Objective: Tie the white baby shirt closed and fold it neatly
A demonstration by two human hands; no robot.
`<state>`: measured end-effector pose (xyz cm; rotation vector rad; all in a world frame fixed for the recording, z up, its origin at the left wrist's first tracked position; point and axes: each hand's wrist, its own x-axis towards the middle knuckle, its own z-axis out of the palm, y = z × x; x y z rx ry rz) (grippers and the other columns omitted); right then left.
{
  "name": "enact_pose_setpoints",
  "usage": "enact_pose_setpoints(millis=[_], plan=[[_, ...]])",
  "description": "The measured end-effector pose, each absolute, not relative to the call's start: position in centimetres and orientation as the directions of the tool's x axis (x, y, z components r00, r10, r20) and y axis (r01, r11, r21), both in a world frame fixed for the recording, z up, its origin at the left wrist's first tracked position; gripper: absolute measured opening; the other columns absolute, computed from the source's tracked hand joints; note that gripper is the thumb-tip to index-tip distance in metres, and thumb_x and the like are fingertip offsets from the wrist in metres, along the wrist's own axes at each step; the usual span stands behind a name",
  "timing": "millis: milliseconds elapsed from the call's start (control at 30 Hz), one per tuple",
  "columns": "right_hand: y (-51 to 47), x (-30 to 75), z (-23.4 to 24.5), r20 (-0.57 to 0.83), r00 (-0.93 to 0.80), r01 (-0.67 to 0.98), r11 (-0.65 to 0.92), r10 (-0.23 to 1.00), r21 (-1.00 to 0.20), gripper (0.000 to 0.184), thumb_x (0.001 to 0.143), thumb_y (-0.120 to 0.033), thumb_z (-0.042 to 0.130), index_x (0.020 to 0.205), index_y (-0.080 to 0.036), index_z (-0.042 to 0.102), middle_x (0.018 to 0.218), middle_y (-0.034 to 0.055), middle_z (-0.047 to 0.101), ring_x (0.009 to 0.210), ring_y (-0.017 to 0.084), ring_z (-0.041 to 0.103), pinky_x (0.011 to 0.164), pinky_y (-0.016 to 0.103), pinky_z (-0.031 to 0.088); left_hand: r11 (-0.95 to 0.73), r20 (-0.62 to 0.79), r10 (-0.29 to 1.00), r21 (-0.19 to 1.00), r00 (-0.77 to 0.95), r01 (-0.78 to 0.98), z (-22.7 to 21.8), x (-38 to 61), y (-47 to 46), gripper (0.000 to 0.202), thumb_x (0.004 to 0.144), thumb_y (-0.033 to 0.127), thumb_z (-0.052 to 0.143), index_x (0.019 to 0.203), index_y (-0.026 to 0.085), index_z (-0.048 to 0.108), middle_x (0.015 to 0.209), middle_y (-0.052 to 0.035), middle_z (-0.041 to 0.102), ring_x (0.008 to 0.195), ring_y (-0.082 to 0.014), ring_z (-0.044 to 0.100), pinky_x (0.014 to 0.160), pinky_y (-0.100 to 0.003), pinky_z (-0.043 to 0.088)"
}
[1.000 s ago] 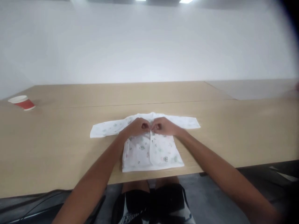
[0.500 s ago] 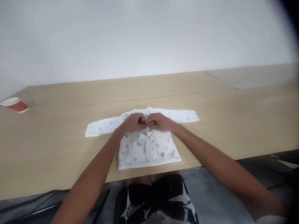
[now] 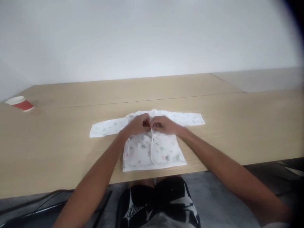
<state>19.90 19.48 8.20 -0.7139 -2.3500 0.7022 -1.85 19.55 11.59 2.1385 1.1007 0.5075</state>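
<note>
Mostly it's the camera that's moved: compared to half a second ago everything sits a touch further right, and the ceiling lights from a second back have dropped out of view. The left hand [image 3: 139, 124] looks like it shifted a hair against the right hand [image 3: 163, 124], but both are at the same spot on the white shirt [image 3: 167, 148].

So yeah, the shirt's lying flat on the tabletop [image 3: 237, 133], right in front of the person, collar end away and hem close to the near edge. Sleeves are spread out to both sides, left sleeve [image 3: 106, 127] and right sleeve [image 3: 191, 118]. It's got a scattered print in green, pink and dark bits.

Both hands are curled with fingers pinching the fabric at the upper part of the front opening, basically fingertip to fingertip. Can't make out exactly what's between the fingertips, too small. Below them one front panel [image 3: 158, 152] laps over along the middle.

Off on the far left there's a red and white cup [image 3: 23, 104], well apart from the shirt. It leans in the view, can't tell if it's really tilted.
</note>
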Motion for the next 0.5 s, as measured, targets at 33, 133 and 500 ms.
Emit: enact_pose_setpoints(millis=[33,133,500], plan=[[19.37,19.79,8.23,0.363,-0.679,0.335,0.708,0.639,-0.621,0.01,0.086,-0.015,0.059,0.093,-0.018,0.066,0.084,-0.002,0.062,0.069,0.007,0.052,0.065,0.02,0.039,-0.417,0.035,0.821,0.719,0.57,0.557,11.56,-1.87,19.55,0.022,0.073,0.018,0.068,0.087,0.018,0.052,0.079,0.0026,0.063,0.07,-0.0104,0.056,0.062,-0.022,0.04],[19.04,19.48,8.33,0.346,-0.594,0.424,0.649,0.726,-0.632,0.01,0.084,-0.021,0.067,0.092,-0.017,0.065,0.075,-0.0027,0.058,0.064,0.007,0.049,0.061,0.02,0.037,-0.408,0.026,0.817,0.733,0.576,0.545,11.5,-1.83,19.58,0.019,0.074,0.018,0.067,0.089,0.018,0.054,0.082,0.001,0.066,0.072,-0.0112,0.059,0.064,-0.022,0.043],[19.24,19.66,8.59,0.31,-0.597,0.415,0.616,0.74,-0.67,0.008,0.079,-0.018,0.068,0.085,-0.018,0.074,0.09,0.0016,0.065,0.08,0.011,0.057,0.072,0.023,0.042,-0.429,0.026,0.8,0.723,0.599,0.542,11.31,-1.61,19.7,0.032,0.075,0.012,0.062,0.106,0.019,0.061,0.083,0.0004,0.069,0.073,-0.0112,0.062,0.067,-0.022,0.045]])
